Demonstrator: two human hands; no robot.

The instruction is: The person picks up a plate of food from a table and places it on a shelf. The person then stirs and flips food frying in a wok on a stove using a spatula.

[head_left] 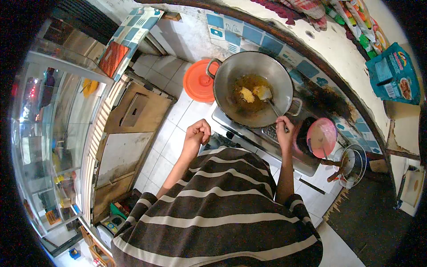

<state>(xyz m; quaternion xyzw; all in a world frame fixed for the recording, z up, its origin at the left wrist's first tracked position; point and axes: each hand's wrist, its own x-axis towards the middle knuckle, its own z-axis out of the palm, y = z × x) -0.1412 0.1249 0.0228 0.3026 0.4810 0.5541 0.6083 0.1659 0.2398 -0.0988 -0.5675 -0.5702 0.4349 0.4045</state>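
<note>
My right hand (283, 127) is wrapped round the handle of a metal spatula (274, 107). The spatula's blade lies in the oil of a large two-handled wok (227, 75), touching or close beside a yellowish piece of food. Another golden piece of food (247, 95) floats to its left in the brownish oil. Under the wok is a gas stove (271, 132). My left hand (198, 132) is held in front of my body, left of the stove, with its fingers curled in and nothing visible in them.
An orange lidded container (195, 82) stands left of the wok. To the right are a pink bowl of pale batter (322, 138) and a wire strainer (352, 165) with a wooden handle. A blue packet (393, 74) hangs at the ledge. A glass display case (53, 133) fills the left side.
</note>
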